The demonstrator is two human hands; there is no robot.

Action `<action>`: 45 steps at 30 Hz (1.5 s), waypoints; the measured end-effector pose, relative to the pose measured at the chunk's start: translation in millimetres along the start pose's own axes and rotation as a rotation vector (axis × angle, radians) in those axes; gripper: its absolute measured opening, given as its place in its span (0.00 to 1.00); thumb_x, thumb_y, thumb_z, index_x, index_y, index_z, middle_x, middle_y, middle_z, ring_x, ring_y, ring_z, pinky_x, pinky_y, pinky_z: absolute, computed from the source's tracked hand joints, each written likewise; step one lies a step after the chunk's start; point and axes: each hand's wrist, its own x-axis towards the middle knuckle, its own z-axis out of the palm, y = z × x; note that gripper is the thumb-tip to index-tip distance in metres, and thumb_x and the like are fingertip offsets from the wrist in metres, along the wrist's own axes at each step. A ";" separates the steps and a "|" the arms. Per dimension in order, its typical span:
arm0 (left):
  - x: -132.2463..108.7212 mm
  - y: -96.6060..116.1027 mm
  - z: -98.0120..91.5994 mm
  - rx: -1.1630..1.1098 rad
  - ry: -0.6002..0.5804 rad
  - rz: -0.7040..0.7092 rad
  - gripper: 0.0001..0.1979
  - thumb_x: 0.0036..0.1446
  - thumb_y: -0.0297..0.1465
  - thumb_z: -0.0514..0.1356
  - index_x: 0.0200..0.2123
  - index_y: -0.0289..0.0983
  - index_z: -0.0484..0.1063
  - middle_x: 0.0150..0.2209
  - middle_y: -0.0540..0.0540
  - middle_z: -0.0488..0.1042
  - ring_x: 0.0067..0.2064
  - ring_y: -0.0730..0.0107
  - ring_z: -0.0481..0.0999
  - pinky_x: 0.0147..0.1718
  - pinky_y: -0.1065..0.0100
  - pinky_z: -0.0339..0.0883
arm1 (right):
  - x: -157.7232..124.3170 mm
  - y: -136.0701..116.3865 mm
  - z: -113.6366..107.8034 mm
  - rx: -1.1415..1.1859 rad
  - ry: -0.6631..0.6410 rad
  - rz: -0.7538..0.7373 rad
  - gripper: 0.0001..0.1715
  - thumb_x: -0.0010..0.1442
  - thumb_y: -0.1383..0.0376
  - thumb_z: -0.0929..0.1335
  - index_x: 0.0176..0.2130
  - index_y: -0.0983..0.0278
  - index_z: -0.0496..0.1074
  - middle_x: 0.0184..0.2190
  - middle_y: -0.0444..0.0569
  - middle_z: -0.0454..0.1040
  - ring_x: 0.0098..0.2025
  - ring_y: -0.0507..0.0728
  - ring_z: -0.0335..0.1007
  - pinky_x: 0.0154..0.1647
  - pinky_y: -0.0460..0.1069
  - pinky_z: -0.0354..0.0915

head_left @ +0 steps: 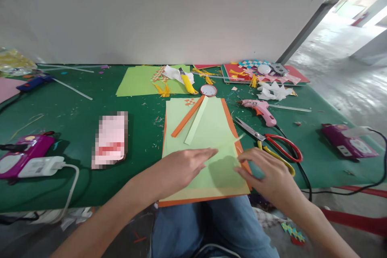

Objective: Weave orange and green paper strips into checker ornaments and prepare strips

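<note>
Pale green sheets (211,129) lie over orange paper (227,115) at the table's front edge. An orange strip (187,117) and a light green strip (196,121) rest on them, their far ends meeting. My left hand (189,165) is over the sheets, fingers extended and pointing right, with nothing seen in its grasp. To its right my right hand (261,167) curves over the sheets' right edge, thumb and fingers apart. A thin pale strip (231,143), blurred, shows between the hands; whether a finger touches it is unclear.
Scissors (263,137) and a pink glue gun (260,109) lie right of the sheets. A round lid (208,90) and yellow cutter (188,82) sit behind. Purple power sockets (347,141) stand far right, others (30,153) far left. A blurred pink object (110,137) lies left.
</note>
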 end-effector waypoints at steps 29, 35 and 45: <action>-1.0 11.4 21.8 0.427 0.004 0.156 0.31 0.54 0.41 0.63 0.57 0.31 0.64 0.60 0.38 0.66 0.61 0.52 0.64 0.52 0.56 0.66 | -4.0 5.5 -12.9 0.019 -0.494 -0.237 0.28 0.59 0.62 0.68 0.58 0.59 0.61 0.48 0.52 0.72 0.52 0.62 0.67 0.49 0.59 0.68; -2.4 6.8 17.1 0.377 -0.016 0.153 0.27 0.56 0.39 0.62 0.57 0.34 0.65 0.60 0.40 0.66 0.61 0.56 0.64 0.54 0.58 0.64 | -3.9 11.3 -15.1 0.039 -0.518 -0.209 0.29 0.59 0.58 0.68 0.58 0.59 0.61 0.51 0.53 0.70 0.53 0.62 0.67 0.49 0.59 0.68; -2.8 6.8 14.6 0.362 -0.050 0.155 0.28 0.56 0.38 0.62 0.58 0.33 0.64 0.61 0.39 0.65 0.63 0.56 0.61 0.54 0.58 0.64 | -0.1 8.3 -22.2 0.041 -0.492 -0.253 0.18 0.61 0.67 0.65 0.52 0.59 0.68 0.47 0.51 0.74 0.49 0.59 0.70 0.48 0.57 0.69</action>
